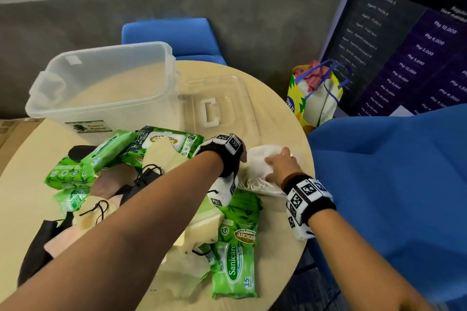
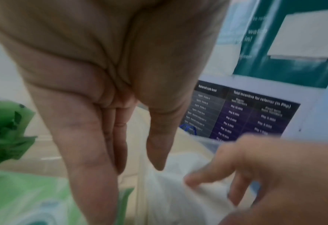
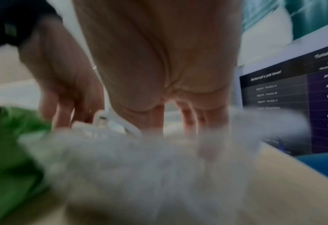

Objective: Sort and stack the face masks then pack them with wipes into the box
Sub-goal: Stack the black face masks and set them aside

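Round beige table (image 1: 273, 108). Clear box (image 1: 101, 83) at far left edge, its lid (image 1: 219, 106) flat beside it toward far right edge. Green wipes packs (image 1: 235, 255) and black, beige, pink masks (image 1: 83, 209) heaped across middle. White masks (image 1: 260, 166) near right edge.

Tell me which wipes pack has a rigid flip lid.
The large green pack lying just in front of the clear box: it carries a white flip lid and "80" on its face. The other green packs are smaller soft sachets without lids.
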